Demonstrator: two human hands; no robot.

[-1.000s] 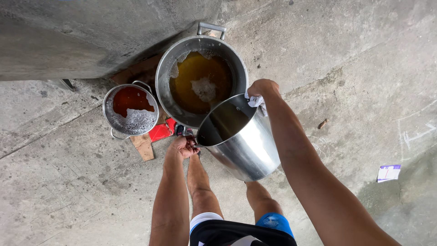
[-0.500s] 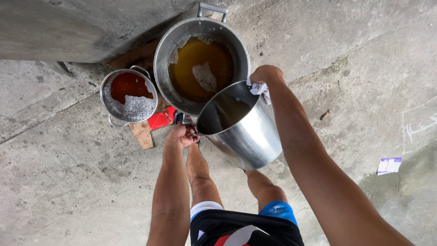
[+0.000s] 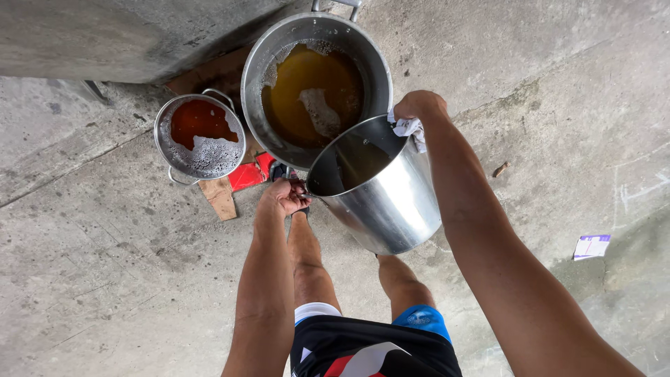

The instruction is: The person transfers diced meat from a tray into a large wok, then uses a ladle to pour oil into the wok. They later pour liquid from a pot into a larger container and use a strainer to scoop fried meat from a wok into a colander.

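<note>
Both grips are closed on the shiny, tall stainless-steel pot [image 3: 380,192], one at each side of its rim: the left hand [image 3: 283,197] is clenched round the near-left handle, and the right hand [image 3: 417,106] is wrapped over the far-right edge with a crumpled white cloth [image 3: 408,128] pinched between palm and metal. Held this way, the pot hangs in the air above the concrete floor [image 3: 105,279], tilted so that its open mouth faces up and away from the person, towards the large round steel stockpot [image 3: 315,80] of amber-brown liquid that stands on the floor just beyond it. The tilted pot's long axis runs from its base, near the person's knees, up to the rim, which overlaps the stockpot's near edge in the head view; whether the two rims touch cannot be told. The right hand sits higher and closer to the stockpot, the left lower and nearer the body. To the left, apart from both hands, a smaller steel pot [image 3: 199,136] holds red, foamy liquid.
</note>
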